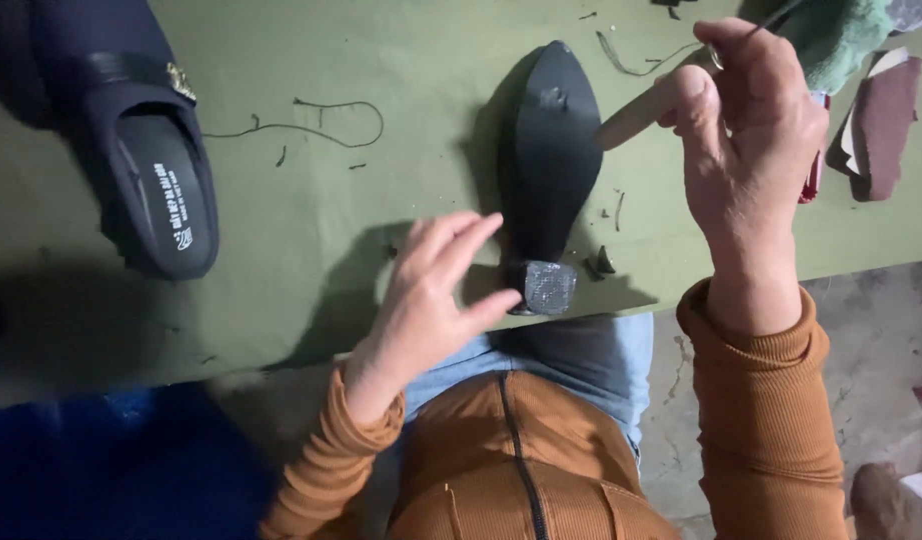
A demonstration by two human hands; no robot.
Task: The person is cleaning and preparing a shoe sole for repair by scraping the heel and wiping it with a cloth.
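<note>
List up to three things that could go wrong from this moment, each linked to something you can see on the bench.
1. The upturned black shoe lies with its glittery heel at the table edge; a nudge from the left hand might tip it off.
2. The right hand holds a wooden-handled tool raised over the sole; a slip could mark it or catch the left fingers.
3. Loose thread and scraps nearby could snag or stick to the work.
</note>
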